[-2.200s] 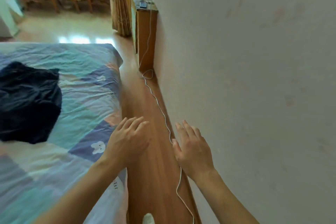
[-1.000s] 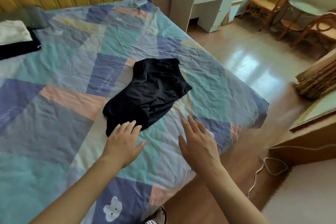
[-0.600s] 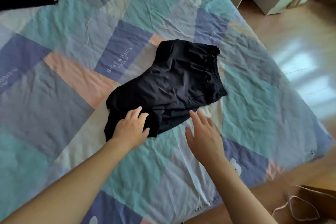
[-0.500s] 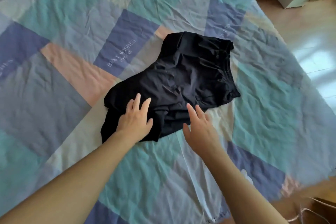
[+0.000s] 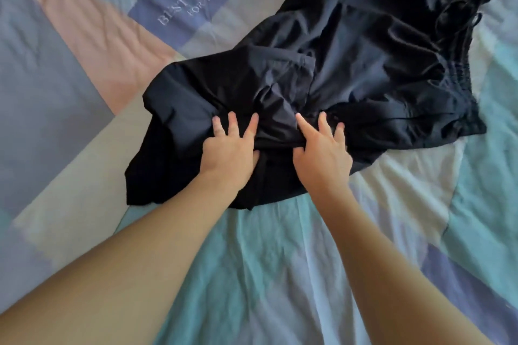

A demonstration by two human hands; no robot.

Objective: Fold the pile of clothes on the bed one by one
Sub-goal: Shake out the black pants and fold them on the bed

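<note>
Both hands, left hand and right hand, are bunching a ridge of the thin, limp, light-looking black shorts lying crumpled on the patchwork bedspread, elastic waistband looking the firmest hold

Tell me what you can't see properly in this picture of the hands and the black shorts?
- Head view: both thumbs are hidden, tucked into a bunched fold of the black shorts under the left hand and right hand.
- The shorts' top is cut off by the upper edge.
- The patchwork bedsheet looks blurred at far left.
</note>
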